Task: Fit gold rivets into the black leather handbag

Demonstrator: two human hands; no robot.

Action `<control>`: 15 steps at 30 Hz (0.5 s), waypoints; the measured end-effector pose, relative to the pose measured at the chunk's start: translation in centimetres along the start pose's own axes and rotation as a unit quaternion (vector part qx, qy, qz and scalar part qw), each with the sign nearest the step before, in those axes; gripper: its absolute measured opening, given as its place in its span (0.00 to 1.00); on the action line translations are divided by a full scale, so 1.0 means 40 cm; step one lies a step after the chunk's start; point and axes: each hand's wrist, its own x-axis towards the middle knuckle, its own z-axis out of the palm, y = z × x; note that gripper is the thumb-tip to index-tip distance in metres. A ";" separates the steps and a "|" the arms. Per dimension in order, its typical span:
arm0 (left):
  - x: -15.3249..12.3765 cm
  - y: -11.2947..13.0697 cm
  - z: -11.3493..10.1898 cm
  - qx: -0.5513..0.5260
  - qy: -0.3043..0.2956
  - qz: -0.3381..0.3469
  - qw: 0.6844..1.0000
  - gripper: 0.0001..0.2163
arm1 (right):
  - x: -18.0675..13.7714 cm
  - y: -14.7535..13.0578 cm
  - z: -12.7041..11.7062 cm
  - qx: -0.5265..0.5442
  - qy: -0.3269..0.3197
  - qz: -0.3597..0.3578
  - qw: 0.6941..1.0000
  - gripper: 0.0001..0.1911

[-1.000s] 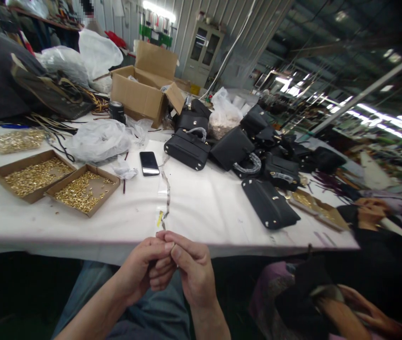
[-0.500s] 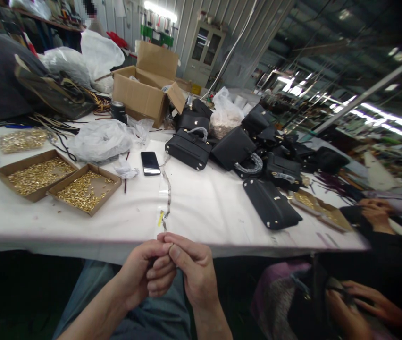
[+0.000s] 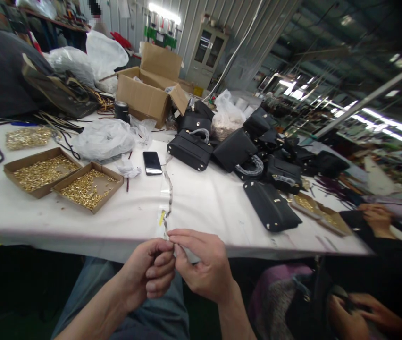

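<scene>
My left hand [image 3: 149, 271] and my right hand [image 3: 204, 267] meet just below the front edge of the white table [image 3: 208, 208], over my lap. Both pinch the near end of a long clear plastic strip [image 3: 167, 193] holding small metal parts. The strip runs away from me across the table toward a black phone [image 3: 152, 162]. My left fingers are curled shut around the strip's end. My right thumb and forefinger nip it from the right side.
Two shallow cardboard trays of gold hardware [image 3: 87, 187] lie at the left. Several black handbags [image 3: 270, 205] crowd the middle and right. A cardboard box [image 3: 147, 94] and plastic bags [image 3: 104, 139] stand behind. Another person's hands [image 3: 378, 217] work at the right.
My right hand has turned and shifted slightly right, its fingers now spread more along the strip. The camera view has drifted a little; another person's hands at the right have moved.
</scene>
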 end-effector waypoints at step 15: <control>-0.012 -0.010 0.028 0.021 0.007 -0.007 1.000 0.19 | 0.018 0.011 -0.053 -0.097 -0.082 -0.099 0.987 0.20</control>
